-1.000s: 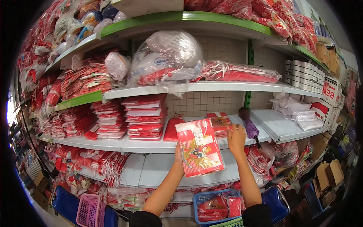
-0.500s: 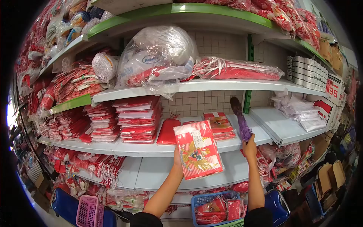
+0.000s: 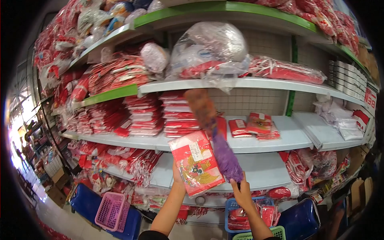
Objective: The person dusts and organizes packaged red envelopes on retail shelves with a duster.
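My left hand (image 3: 179, 178) grips the left edge of a flat plastic-wrapped packet (image 3: 197, 170), red and white with a gold eagle emblem and a white label with handwriting. In my right hand (image 3: 243, 195) is the handle end of a feather duster (image 3: 227, 160), purple near the hand and brown at the blurred far end. The duster slants up and left, close along the packet's right edge, overlapping the shelf behind. On that shelf (image 3: 296, 138) lie small stacks of similar red packets (image 3: 260, 125).
Tall stacks of red and white packets (image 3: 182, 114) stand left on the same shelf. A large clear bag (image 3: 208, 52) sits on the shelf above. Below are a pink basket (image 3: 112, 210), a blue basket (image 3: 228, 208) with red packets, a green basket rim (image 3: 278, 232) and blue stools (image 3: 298, 220).
The duster has swung left and tilted from beside the right-hand shelf to next to the packet. The packet has shifted slightly left, and the view has turned left.
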`<move>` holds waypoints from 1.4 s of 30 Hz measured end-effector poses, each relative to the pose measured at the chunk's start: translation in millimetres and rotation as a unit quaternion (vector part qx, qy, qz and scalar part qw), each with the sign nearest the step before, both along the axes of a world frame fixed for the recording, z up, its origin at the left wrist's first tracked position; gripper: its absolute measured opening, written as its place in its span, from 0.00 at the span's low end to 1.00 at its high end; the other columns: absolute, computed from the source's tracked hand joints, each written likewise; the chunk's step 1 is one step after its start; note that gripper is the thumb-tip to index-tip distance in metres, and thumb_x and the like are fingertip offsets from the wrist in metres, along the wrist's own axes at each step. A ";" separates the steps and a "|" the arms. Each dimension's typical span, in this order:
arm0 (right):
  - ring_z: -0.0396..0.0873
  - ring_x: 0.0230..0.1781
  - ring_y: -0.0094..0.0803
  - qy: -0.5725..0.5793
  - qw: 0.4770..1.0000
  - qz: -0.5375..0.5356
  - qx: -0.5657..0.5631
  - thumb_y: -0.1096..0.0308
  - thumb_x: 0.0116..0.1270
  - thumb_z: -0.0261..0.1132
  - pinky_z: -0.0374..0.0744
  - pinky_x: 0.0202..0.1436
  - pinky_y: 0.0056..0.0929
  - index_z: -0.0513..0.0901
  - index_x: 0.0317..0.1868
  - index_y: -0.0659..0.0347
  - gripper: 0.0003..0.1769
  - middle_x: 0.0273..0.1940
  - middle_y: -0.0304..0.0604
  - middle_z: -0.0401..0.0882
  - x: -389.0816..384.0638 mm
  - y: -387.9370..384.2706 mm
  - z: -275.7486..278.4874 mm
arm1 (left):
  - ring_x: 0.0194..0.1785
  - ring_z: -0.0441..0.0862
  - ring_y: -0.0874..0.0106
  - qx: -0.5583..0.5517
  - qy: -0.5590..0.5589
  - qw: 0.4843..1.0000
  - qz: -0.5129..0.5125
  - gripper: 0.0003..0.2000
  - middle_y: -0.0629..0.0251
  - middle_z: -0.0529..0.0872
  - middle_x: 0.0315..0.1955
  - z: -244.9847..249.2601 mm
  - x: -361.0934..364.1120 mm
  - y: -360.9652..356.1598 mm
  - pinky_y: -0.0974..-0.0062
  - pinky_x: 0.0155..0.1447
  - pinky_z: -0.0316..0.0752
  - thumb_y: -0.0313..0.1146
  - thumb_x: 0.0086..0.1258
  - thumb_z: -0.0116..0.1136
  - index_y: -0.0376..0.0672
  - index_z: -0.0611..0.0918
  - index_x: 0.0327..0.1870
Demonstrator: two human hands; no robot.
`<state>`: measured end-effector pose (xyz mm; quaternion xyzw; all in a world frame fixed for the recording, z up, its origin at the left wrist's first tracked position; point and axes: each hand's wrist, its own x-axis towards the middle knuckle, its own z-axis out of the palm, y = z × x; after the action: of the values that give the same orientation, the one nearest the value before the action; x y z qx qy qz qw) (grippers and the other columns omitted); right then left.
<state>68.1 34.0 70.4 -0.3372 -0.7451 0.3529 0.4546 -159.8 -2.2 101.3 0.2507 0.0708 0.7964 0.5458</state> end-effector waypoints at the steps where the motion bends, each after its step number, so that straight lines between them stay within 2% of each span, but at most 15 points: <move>1: 0.77 0.26 0.52 -0.063 0.998 0.022 0.003 0.60 0.66 0.56 0.72 0.30 0.41 0.64 0.55 0.71 0.25 0.26 0.58 0.77 -1.6 -6.8 -10.1 | 0.55 0.74 0.59 0.001 0.000 1.000 0.006 0.26 0.55 0.75 0.54 0.0 -8.1 -13.7 0.61 0.58 0.69 0.52 0.70 0.37 0.40 0.70 0.58; 4: 0.76 0.29 0.58 -0.208 0.966 0.095 0.118 0.60 0.62 0.58 0.72 0.32 0.47 0.65 0.58 0.70 0.28 0.29 0.62 0.77 -13.9 -30.3 -21.0 | 0.56 0.72 0.59 0.156 -0.023 0.987 -0.033 0.27 0.55 0.76 0.52 -58.2 -72.3 -27.9 0.59 0.58 0.69 0.53 0.69 0.38 0.40 0.70 0.57; 5: 0.76 0.29 0.58 -0.216 0.953 0.125 0.174 0.60 0.62 0.58 0.72 0.31 0.47 0.66 0.57 0.70 0.28 0.29 0.62 0.77 -19.4 -38.7 -31.9 | 0.55 0.72 0.59 -0.044 -0.002 0.994 0.100 0.27 0.55 0.76 0.50 -129.7 -122.8 -29.6 0.58 0.58 0.69 0.54 0.69 0.38 0.40 0.71 0.57; 6: 0.76 0.29 0.58 -0.222 0.936 0.155 0.226 0.60 0.61 0.58 0.72 0.31 0.48 0.66 0.57 0.70 0.28 0.28 0.62 0.77 -24.2 -47.6 -42.6 | 0.54 0.73 0.58 0.056 0.023 0.990 0.127 0.27 0.54 0.76 0.51 -146.4 -129.7 -46.1 0.56 0.58 0.69 0.55 0.70 0.36 0.40 0.71 0.56; 7: 0.76 0.28 0.59 -0.189 0.944 0.159 0.220 0.62 0.61 0.58 0.72 0.31 0.49 0.66 0.57 0.70 0.28 0.28 0.62 0.77 -31.8 -54.6 -51.2 | 0.53 0.73 0.58 0.146 0.037 0.987 0.053 0.27 0.54 0.76 0.51 -117.8 -116.7 -62.9 0.57 0.58 0.69 0.54 0.70 0.36 0.41 0.71 0.56; 10: 0.76 0.29 0.58 -0.141 0.985 0.074 0.074 0.64 0.61 0.59 0.72 0.31 0.48 0.66 0.57 0.71 0.27 0.28 0.62 0.77 -55.2 -75.5 -59.9 | 0.52 0.75 0.61 0.082 0.011 0.993 0.079 0.26 0.57 0.77 0.51 -42.4 -72.2 -110.6 0.61 0.59 0.68 0.54 0.70 0.35 0.41 0.72 0.55; 12: 0.77 0.28 0.56 -0.111 0.989 0.084 0.050 0.66 0.60 0.59 0.73 0.32 0.47 0.67 0.55 0.74 0.25 0.28 0.62 0.77 -70.4 -93.3 -57.3 | 0.51 0.75 0.62 -0.101 0.007 0.975 0.197 0.26 0.58 0.78 0.50 -5.1 -46.1 -129.1 0.62 0.58 0.69 0.55 0.70 0.34 0.42 0.72 0.54; 16: 0.76 0.26 0.56 -0.133 0.967 0.157 0.150 0.67 0.61 0.59 0.72 0.31 0.46 0.67 0.54 0.75 0.25 0.25 0.61 0.76 -87.6 -106.6 -57.4 | 0.50 0.76 0.63 0.178 0.045 0.983 0.033 0.27 0.60 0.78 0.47 -86.7 -111.8 -131.3 0.63 0.58 0.70 0.56 0.70 0.31 0.42 0.73 0.54; 22: 0.76 0.25 0.54 -0.071 0.987 0.144 -0.012 0.66 0.61 0.60 0.72 0.30 0.47 0.66 0.56 0.73 0.27 0.25 0.60 0.76 -122.5 -110.1 -20.2 | 0.54 0.74 0.63 -0.058 0.054 0.977 0.199 0.27 0.59 0.75 0.54 -12.1 -64.0 -171.7 0.65 0.60 0.68 0.54 0.72 0.32 0.42 0.70 0.59; 24: 0.77 0.25 0.54 -0.111 0.975 0.189 0.045 0.65 0.61 0.59 0.72 0.30 0.47 0.66 0.56 0.73 0.26 0.25 0.61 0.76 -130.1 -112.9 -39.7 | 0.54 0.74 0.63 -0.068 0.065 0.972 0.215 0.27 0.60 0.74 0.55 -20.4 -78.2 -168.9 0.66 0.60 0.68 0.54 0.71 0.33 0.41 0.69 0.60; 26: 0.77 0.26 0.54 -0.117 0.943 0.260 0.174 0.64 0.62 0.59 0.73 0.30 0.47 0.67 0.56 0.73 0.26 0.25 0.60 0.76 -131.2 -119.2 -45.0 | 0.48 0.76 0.66 0.153 0.028 0.985 0.074 0.25 0.62 0.79 0.46 -91.9 -148.8 -165.9 0.68 0.54 0.72 0.55 0.70 0.36 0.42 0.74 0.51; 28: 0.78 0.27 0.54 -0.148 0.927 0.271 0.213 0.63 0.61 0.59 0.74 0.31 0.45 0.67 0.56 0.72 0.27 0.26 0.60 0.77 -128.8 -118.2 -42.9 | 0.45 0.76 0.66 0.190 0.087 0.970 0.126 0.24 0.63 0.80 0.40 -120.5 -182.5 -174.0 0.68 0.52 0.73 0.56 0.70 0.37 0.43 0.75 0.46; 32: 0.78 0.28 0.54 -0.137 0.965 0.209 0.080 0.63 0.60 0.60 0.76 0.31 0.44 0.69 0.55 0.70 0.26 0.28 0.60 0.78 -137.1 -105.2 -60.2 | 0.51 0.75 0.61 0.029 -0.032 0.956 0.290 0.25 0.58 0.79 0.48 3.2 -103.2 -190.1 0.64 0.57 0.71 0.53 0.71 0.37 0.40 0.73 0.53; 39: 0.76 0.21 0.51 -0.083 0.908 0.314 0.264 0.69 0.58 0.60 0.71 0.23 0.41 0.71 0.47 0.73 0.19 0.20 0.58 0.74 -123.1 -115.4 -78.6 | 0.55 0.72 0.56 0.228 -0.023 0.962 0.147 0.26 0.55 0.74 0.54 -38.1 -146.2 -196.9 0.57 0.59 0.67 0.51 0.71 0.34 0.39 0.70 0.57; 42: 0.77 0.22 0.50 -0.096 0.976 0.196 0.024 0.68 0.57 0.61 0.75 0.25 0.40 0.72 0.51 0.73 0.23 0.25 0.58 0.77 -126.7 -114.7 -94.7 | 0.55 0.71 0.54 0.049 -0.048 0.953 0.296 0.26 0.53 0.74 0.54 -20.6 -126.6 -205.0 0.56 0.60 0.66 0.50 0.70 0.34 0.38 0.70 0.58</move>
<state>-58.5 -80.7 -24.3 -0.2054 -0.8452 0.3830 0.3110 -286.5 -207.2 80.7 0.2064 0.0765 0.9359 0.2749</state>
